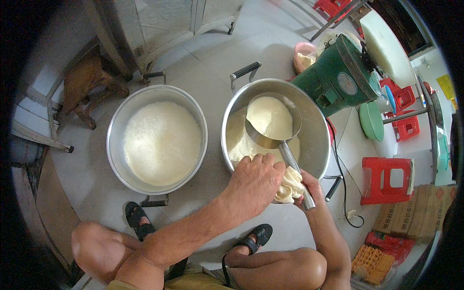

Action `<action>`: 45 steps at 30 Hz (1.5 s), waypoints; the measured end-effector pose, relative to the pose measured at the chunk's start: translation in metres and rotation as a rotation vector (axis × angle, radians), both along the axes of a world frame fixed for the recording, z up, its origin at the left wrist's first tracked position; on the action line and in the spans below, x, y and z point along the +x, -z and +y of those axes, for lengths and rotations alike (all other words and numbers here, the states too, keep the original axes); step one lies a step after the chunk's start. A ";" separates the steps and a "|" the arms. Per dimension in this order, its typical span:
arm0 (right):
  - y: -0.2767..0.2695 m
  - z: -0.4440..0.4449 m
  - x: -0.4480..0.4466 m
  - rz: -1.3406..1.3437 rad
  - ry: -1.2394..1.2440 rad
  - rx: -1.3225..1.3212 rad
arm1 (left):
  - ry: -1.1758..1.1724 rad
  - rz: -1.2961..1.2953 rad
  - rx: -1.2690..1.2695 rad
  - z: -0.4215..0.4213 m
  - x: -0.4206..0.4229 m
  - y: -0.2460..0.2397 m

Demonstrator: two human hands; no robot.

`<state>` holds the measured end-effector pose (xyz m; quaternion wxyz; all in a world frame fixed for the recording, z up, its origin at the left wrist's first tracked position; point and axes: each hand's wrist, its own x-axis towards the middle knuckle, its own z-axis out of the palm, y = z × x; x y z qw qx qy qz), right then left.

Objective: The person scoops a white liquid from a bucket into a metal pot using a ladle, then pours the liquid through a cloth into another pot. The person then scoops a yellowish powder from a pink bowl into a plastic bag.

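A large steel pot stands before me on the right, with pale cream liquid inside. Over it a deep metal ladle is full of the same-looking liquid. My right hand is wrapped around the ladle's handle and also touches a bunched cream cloth. At the pot's near rim, my left hand is curled on the gathered cloth; its fingertips are partly hidden. To the left stands a second metal pot, holding foamy whitish liquid.
A green machine with a dial adjoins the right pot's far side. Its black cable runs along the floor. A red plastic stool, flattened cardboard and green basin are at right. A wooden stool stands left.
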<state>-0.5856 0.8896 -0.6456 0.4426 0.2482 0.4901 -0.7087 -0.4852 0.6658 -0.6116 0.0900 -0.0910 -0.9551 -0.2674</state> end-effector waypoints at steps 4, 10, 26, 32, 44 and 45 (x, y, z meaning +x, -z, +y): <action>-0.031 0.008 0.013 0.106 -0.037 -0.025 | -0.037 -0.096 -0.057 0.002 -0.007 0.019; -0.081 0.005 0.030 0.210 -0.132 0.016 | -0.081 -0.268 -0.039 0.009 -0.015 0.063; -0.133 -0.089 0.062 0.488 -0.568 0.360 | -0.139 -0.175 0.108 0.018 -0.005 0.099; -0.112 -0.132 0.065 0.798 -0.863 0.563 | -0.129 -0.128 0.129 0.023 -0.005 0.112; -0.051 -0.180 0.056 1.898 -1.483 0.893 | -0.030 0.035 2.203 0.041 0.008 0.127; -0.045 -0.184 0.053 1.883 -1.538 0.874 | -0.019 0.005 2.189 0.040 0.008 0.126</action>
